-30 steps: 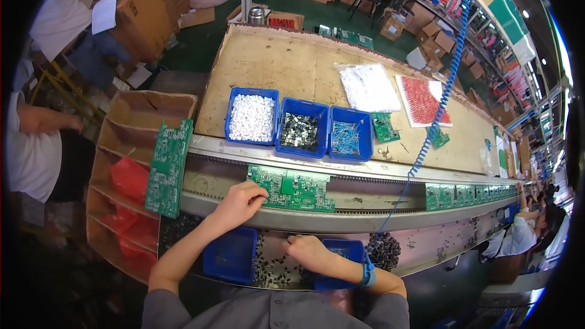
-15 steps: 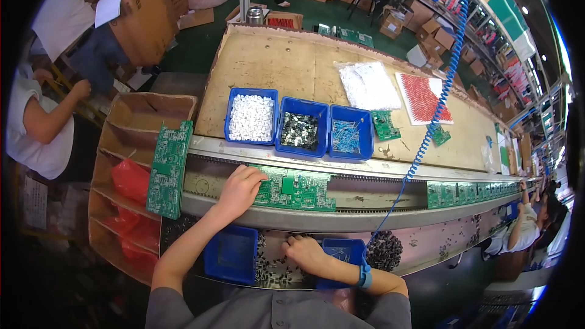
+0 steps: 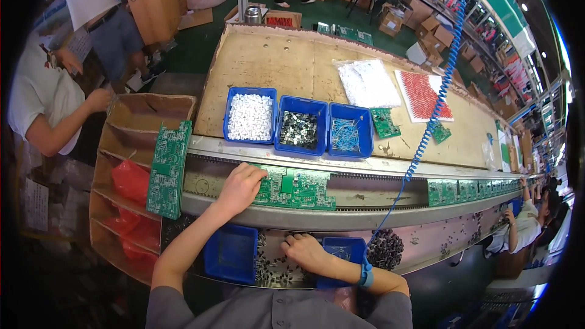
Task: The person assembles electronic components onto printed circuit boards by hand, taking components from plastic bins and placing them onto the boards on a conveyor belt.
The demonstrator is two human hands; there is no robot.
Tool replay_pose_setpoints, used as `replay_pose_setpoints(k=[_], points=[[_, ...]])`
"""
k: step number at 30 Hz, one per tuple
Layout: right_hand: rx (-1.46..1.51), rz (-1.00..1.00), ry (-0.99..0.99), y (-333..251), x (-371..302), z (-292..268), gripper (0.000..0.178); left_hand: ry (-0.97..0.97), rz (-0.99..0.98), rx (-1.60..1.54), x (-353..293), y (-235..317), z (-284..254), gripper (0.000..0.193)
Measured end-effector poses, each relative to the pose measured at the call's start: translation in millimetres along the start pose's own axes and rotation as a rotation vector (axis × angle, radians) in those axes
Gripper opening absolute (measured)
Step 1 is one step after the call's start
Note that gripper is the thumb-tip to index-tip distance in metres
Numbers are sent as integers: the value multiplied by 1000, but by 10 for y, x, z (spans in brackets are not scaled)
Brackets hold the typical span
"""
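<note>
My left hand (image 3: 242,187) rests at the left end of a green circuit board (image 3: 298,189) lying in the conveyor rail. Its fingers are bent and pressed together over the board's end; the thumb is hidden. Closer to me, my right hand (image 3: 306,254) is closed, fingers curled down among loose small black components (image 3: 274,268) on the metal tray. What its fingertips pinch, if anything, is hidden. An empty-looking blue bin (image 3: 231,254) stands left of the components. Partly behind my right wrist is another blue bin (image 3: 345,248) with thin wire-leaded parts.
Beyond the rail stand blue bins of white parts (image 3: 250,117), dark metallic parts (image 3: 300,129) and blue-leaded parts (image 3: 345,134). Stacked boards (image 3: 169,169) lean by a cardboard divider box (image 3: 109,140) at left. A coiled blue cord (image 3: 426,137) hangs at right. Co-workers (image 3: 518,228) sit farther along.
My hands and the board stay practically in place. At the left, two people have shifted position, and a person's legs at the top have moved right.
</note>
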State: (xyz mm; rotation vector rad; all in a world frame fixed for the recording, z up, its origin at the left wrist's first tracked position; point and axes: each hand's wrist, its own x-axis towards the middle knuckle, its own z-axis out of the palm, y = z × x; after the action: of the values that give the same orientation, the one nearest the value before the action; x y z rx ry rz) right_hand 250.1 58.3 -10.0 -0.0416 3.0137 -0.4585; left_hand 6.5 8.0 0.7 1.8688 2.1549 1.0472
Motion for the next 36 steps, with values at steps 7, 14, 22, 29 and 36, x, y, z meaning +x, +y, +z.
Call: replay_pose_setpoints(k=[7, 14, 22, 29, 36], points=[[231, -17, 0, 55, 14, -200, 19, -9, 32, 38, 67, 6, -15, 23], [580, 66, 264, 372, 124, -564, 15, -143, 65, 172, 150, -4, -12, 20], [315, 163, 512, 910, 337, -613, 11, -334, 186, -98, -166, 546, 68, 22], [46, 80, 483, 1031, 480, -625, 14, -805, 397, 2, -783, 911, 421, 23], [-39, 88, 423, 1039, 510, -631, 13, -711, 427, 143, -868, 931, 551, 15]])
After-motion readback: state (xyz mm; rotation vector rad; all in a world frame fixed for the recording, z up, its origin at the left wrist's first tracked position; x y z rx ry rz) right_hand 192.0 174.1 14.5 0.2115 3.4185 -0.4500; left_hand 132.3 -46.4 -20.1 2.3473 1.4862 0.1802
